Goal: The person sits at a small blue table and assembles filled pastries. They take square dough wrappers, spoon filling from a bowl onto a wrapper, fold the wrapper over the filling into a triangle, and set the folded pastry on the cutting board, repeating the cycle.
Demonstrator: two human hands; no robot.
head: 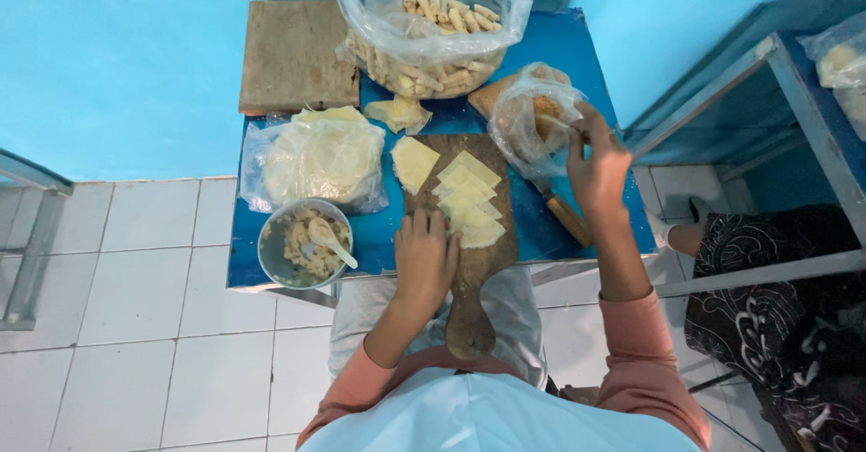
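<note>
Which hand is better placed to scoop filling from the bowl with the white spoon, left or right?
Probably the left. The left hand rests on the wooden board, just beside the bowl with the white spoon. The right hand is across the table at the small plastic bag, its fingers busy there.

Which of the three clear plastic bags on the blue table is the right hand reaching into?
The small bag at the table's right side; the right hand is at its mouth. The other two sit further left, untouched.
</note>
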